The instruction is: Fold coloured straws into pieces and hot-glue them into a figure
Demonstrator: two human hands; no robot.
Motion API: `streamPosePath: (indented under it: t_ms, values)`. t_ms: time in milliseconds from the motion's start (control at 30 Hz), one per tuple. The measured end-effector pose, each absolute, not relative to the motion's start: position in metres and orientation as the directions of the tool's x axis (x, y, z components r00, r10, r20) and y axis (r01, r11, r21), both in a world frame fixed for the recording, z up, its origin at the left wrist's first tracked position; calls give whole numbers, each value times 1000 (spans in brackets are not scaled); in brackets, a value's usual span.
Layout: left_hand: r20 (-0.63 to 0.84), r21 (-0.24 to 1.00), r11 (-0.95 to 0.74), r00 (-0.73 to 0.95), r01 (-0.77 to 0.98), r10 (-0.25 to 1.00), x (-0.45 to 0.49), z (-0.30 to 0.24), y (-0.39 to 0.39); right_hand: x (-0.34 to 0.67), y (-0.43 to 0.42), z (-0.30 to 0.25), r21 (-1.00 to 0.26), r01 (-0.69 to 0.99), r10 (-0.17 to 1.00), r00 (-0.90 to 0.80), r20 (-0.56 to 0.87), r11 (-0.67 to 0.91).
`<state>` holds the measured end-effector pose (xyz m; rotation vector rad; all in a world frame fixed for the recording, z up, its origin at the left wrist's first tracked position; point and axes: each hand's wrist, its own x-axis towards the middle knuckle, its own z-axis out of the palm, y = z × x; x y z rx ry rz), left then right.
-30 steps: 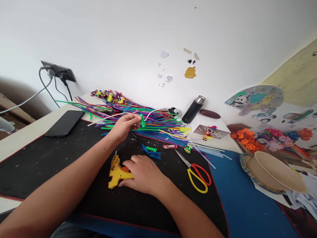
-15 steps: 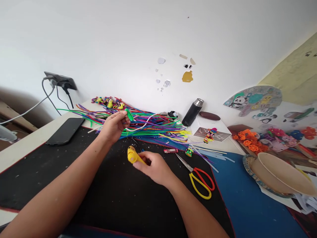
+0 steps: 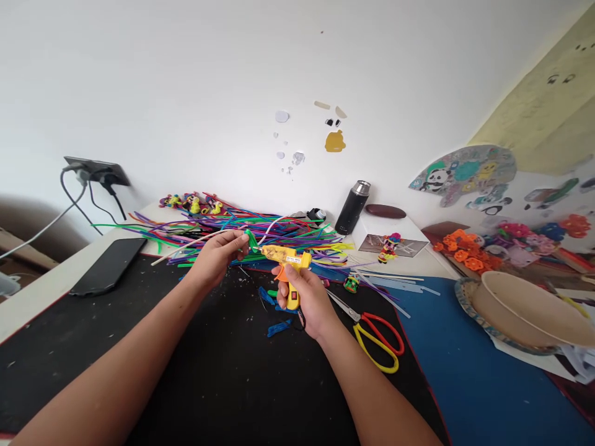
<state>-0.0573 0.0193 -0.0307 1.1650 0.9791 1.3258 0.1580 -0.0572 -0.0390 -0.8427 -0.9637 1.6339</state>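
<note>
My right hand (image 3: 304,301) is closed round the grip of a yellow glue gun (image 3: 284,260), held above the black mat (image 3: 139,347) with its nozzle pointing left. My left hand (image 3: 217,256) pinches a small green pipe-cleaner piece (image 3: 251,241) right at the gun's nozzle tip. A white pipe cleaner (image 3: 186,246) runs behind the left hand. Behind both hands lies a heap of coloured pipe cleaners (image 3: 260,230). Small blue and green bent pieces (image 3: 274,310) lie on the mat under the gun.
Yellow and red scissors (image 3: 372,337) lie right of my right hand. A dark phone (image 3: 108,265) rests at the left, a black flask (image 3: 352,207) at the back. Paper bowls (image 3: 525,310) and orange craft flowers (image 3: 462,251) sit at the right. Cables hang from a wall socket (image 3: 95,171).
My right hand picked the glue gun up from the mat and raised it to the left hand. The left hand with the green piece moved slightly to meet the nozzle.
</note>
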Motion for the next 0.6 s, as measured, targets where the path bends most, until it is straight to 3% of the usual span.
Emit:
streamPosePath:
  t_ms: [133, 300, 600]
  values:
    - [139, 985, -127, 96, -120, 986, -56, -33, 19, 160, -54, -44, -950, -295, 988, -146, -57, -98]
    - [156, 987, -151, 143, -48, 977, -57, -37, 19, 163, -51, -42, -958, -285, 996, -88, -18, -42]
    - [142, 990, -142, 161, -8, 977, -50, -35, 13, 162, -56, -37, -988, -153, 994, -104, 22, 6]
